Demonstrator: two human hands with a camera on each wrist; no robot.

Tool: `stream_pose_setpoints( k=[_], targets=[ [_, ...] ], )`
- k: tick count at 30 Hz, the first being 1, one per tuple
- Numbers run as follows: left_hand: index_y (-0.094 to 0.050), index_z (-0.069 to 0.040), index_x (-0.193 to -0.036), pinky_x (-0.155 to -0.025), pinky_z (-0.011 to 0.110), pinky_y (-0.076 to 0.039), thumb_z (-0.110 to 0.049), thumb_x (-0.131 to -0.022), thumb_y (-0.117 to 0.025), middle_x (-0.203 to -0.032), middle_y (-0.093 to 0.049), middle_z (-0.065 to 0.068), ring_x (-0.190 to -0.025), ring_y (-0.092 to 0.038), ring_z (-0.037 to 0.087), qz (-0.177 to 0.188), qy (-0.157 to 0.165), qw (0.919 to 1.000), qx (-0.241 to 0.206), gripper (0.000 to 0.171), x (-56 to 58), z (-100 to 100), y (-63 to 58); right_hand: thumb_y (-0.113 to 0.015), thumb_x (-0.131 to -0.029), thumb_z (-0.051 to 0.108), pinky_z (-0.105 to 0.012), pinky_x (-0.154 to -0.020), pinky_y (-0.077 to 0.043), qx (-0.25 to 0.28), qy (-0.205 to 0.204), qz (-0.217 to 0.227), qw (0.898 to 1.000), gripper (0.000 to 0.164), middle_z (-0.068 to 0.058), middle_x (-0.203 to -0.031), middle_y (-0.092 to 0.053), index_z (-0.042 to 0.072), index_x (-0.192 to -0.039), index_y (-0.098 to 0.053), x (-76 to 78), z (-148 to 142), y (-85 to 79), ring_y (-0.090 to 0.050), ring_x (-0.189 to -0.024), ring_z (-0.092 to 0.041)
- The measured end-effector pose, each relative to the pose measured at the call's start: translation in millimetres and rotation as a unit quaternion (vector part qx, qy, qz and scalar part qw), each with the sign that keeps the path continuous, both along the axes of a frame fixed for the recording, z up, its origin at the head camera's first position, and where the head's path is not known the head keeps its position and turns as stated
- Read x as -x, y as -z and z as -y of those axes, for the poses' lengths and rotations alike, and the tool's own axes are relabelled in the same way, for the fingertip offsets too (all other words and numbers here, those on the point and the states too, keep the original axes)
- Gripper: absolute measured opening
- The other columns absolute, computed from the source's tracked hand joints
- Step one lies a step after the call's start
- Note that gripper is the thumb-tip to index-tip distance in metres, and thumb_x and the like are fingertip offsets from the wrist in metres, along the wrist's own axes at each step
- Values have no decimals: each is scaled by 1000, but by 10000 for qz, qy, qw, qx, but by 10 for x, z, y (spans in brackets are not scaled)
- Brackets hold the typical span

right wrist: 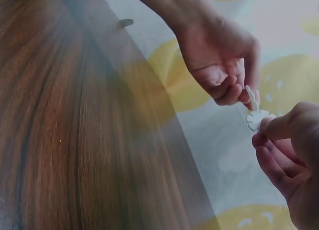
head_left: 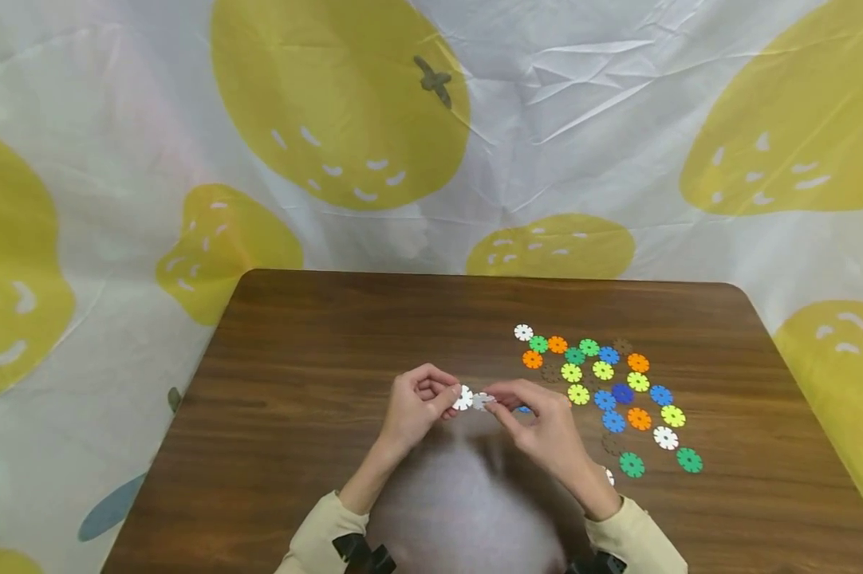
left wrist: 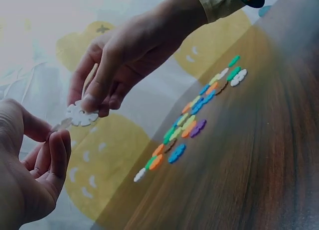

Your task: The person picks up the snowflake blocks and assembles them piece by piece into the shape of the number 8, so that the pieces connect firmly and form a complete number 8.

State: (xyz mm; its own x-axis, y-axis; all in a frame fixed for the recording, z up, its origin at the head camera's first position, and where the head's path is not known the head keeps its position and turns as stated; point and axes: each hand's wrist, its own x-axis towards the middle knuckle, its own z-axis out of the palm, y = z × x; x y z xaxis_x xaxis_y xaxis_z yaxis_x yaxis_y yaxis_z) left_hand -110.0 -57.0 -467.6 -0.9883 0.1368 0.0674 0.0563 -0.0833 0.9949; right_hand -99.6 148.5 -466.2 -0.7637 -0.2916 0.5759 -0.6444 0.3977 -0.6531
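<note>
My left hand (head_left: 417,405) pinches a white notched plastic disc (head_left: 463,398) between thumb and fingers, above the table. Opposite it, my right hand (head_left: 539,422) pinches a second white disc (head_left: 482,400), which looks greyer in the head view. The two discs meet edge to edge, turned at an angle to each other; in the right wrist view the left hand's disc (right wrist: 251,98) appears edge-on against the flat face of the right hand's disc (right wrist: 255,120). Whether their slots interlock I cannot tell. Fingertips hide part of both discs.
Several loose notched discs in green (head_left: 632,465), orange (head_left: 639,418), blue, yellow, brown and white (head_left: 665,438) lie spread over the right side of the brown wooden table (head_left: 295,359). Behind the table hangs a white cloth (head_left: 374,239) printed with yellow fruit.
</note>
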Motion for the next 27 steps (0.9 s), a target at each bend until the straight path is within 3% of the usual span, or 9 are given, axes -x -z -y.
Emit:
stream_pose_setpoints(
  k=[6,16,23,27],
  targets=[
    [-65,16,-93,-52,17,-54,9,-87,-67,-80,-69,29,-56,-63,4,55,-17,9999,106,10,-27,-16,-12,-80,-79,-6,-16,-72,-57,-233,-13,-257,9994,22,-4,-89,-77,6,-98,-77,-33,42,-13,-73,-76,-15],
    [-65,18,-87,-54,18,-56,12,-86,-68,-86,-70,34,-58,-64,5,217,-268,9993,145,7,-88,-92,-15,-81,-74,-10,-17,-70,-58,-74,234,-864,9960,20,-9,-83,-77,1,-91,-78,-102,119,95,-73,-71,-20],
    [-65,18,-91,-55,23,-58,11,-87,-67,-85,-69,33,-57,-63,5,134,-192,9995,196,9,-73,-35,16,-83,-75,-6,-17,-72,-57,85,285,-670,9973,21,-8,-86,-77,2,-94,-78,-106,150,156,-73,-72,-19],
    [-65,18,-94,-56,26,-59,10,-87,-67,-82,-69,30,-57,-63,5,74,-240,9995,194,10,-53,7,38,-85,-75,-3,-23,-74,-59,-223,344,-492,9979,29,-8,-94,-77,2,-102,-76,-50,77,157,-72,-79,-20]
  ],
)
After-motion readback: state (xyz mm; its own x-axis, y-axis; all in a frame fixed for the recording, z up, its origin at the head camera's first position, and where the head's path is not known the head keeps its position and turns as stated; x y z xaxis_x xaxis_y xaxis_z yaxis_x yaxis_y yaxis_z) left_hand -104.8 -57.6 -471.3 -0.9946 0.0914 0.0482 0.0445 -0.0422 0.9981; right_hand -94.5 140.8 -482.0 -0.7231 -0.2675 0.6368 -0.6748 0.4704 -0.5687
